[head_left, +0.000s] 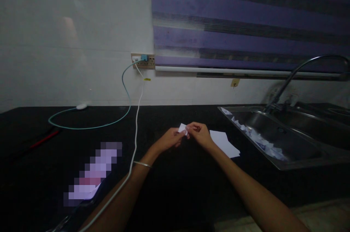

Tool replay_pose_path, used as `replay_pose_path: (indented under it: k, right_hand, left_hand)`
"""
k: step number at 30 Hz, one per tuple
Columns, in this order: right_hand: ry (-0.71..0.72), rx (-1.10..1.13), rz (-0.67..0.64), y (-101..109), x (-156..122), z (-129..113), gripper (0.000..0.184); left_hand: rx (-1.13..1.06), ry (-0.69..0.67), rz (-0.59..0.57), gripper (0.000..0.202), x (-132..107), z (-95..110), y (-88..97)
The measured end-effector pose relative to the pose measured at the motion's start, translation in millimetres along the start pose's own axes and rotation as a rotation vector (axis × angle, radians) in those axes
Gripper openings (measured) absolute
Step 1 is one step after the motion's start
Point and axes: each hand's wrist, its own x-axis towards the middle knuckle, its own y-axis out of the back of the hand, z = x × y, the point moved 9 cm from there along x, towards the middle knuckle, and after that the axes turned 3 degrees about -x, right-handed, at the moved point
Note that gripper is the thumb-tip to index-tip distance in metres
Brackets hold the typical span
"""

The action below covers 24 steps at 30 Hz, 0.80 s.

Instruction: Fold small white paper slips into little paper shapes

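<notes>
Over the black counter (169,184) my left hand (171,139) and my right hand (200,133) meet, both pinching one small piece of white paper (182,128) between fingertips. The left arm wears a thin bangle at the wrist. Just right of my right hand a small stack of white paper sheets (225,144) lies flat on the counter.
A steel sink (276,141) at the right holds several torn white paper scraps (259,140) under a curved faucet (300,75). A white cable (136,130) and a green cable (109,122) run from a wall socket (143,60). A lit phone (91,175) lies at the left.
</notes>
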Motion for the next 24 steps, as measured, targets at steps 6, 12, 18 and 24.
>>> replay_pose_path:
  k: [6, 12, 18, 24]
  right_hand:
    - [-0.032, 0.033, 0.019, 0, -2, 2, 0.029]
    - [0.013, 0.149, -0.094, -10, -5, -6, 0.042]
    - [0.008, 0.142, -0.082, -3, -2, 2, 0.046]
    - [-0.012, 0.080, 0.016, 6, 1, 2, 0.043]
  left_hand:
    - [-0.084, -0.008, -0.014, 0.049, -2, 9, -0.6]
    - [-0.275, 0.011, 0.011, 0.047, 2, 2, 4.8]
    - [-0.280, 0.023, 0.075, 0.043, 3, 1, 9.8]
    - [-0.364, -0.051, 0.223, 0.058, 2, 8, 24.9]
